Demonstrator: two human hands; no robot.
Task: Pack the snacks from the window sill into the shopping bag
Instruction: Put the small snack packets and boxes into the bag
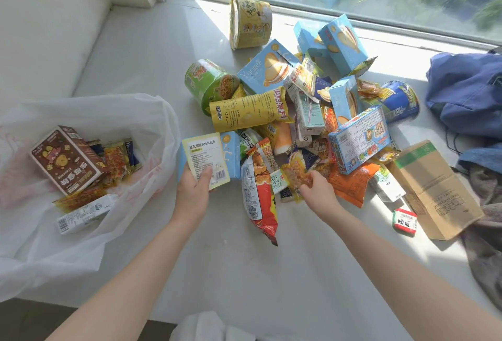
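1. left hand (194,185): thumb curled over the front of a pale yellow packet (203,156), fingers behind it. It is held just right of the bag's rim, above the window sill (244,272). A light blue box (232,151) sits directly behind the packet; cannot tell if it's in the same grip
2. right hand (316,188): fingers bent, pinching a small clear-wrapped orange snack (294,177) at the near edge of the pile
3. shopping bag (141,112): white translucent plastic, lying open on the sill at far left. Inside: brown box (65,160), a few small orange packets (116,161), white carton (81,214) nearest the camera
4. snack pile: on the sill between the hands and the window, mostly in sunlight. Yellow tub (250,22) on its side at the back, green cup (209,82) on its side at left, blue cup (399,101) at right, yellow pouch (247,111) lying across the middle, red chip bag (260,199) between the two hands, several more light blue boxes mixed in
5. right of the pile: cardboard box (434,191) lying flat, small red-and-white packet (404,221) just beside its near-left edge, blue cloth (467,90) bunched by the window
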